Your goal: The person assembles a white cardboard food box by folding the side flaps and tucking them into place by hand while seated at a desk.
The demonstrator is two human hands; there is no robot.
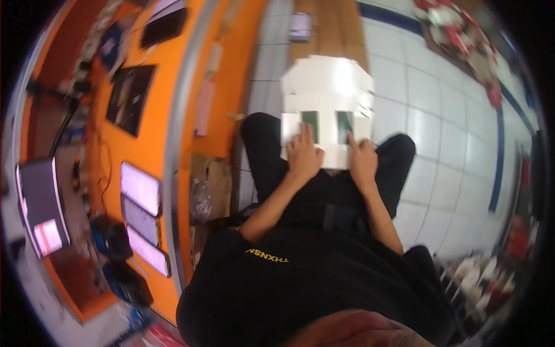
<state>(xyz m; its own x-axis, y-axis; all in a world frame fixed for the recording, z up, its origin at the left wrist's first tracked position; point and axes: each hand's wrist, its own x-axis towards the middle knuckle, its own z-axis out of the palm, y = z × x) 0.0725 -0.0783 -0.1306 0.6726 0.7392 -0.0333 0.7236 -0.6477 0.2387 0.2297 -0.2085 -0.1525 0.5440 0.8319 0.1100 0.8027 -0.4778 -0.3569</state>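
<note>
A flat white cardboard sheet (328, 81) with cut corners and slits lies in front of me, reaching from my lap onto a wooden bench. Two dark green rectangles, a left one (310, 120) and a right one (344, 122), show side by side on it. My left hand (305, 157) rests on the card with fingers stretched, their tips over the lower part of the left green rectangle. With its index finger extended, my right hand (363, 165) touches the card at the lower end of the right rectangle. Neither hand grips anything that I can see.
The wooden bench (332, 32) carries a small pale purple box (300, 27) at its far end. Along my left runs an orange counter (110, 151) with several phones (140, 188) and a dark flat panel (132, 99). A monitor (43, 202) stands farther left. White floor tiles (428, 127) lie to the right.
</note>
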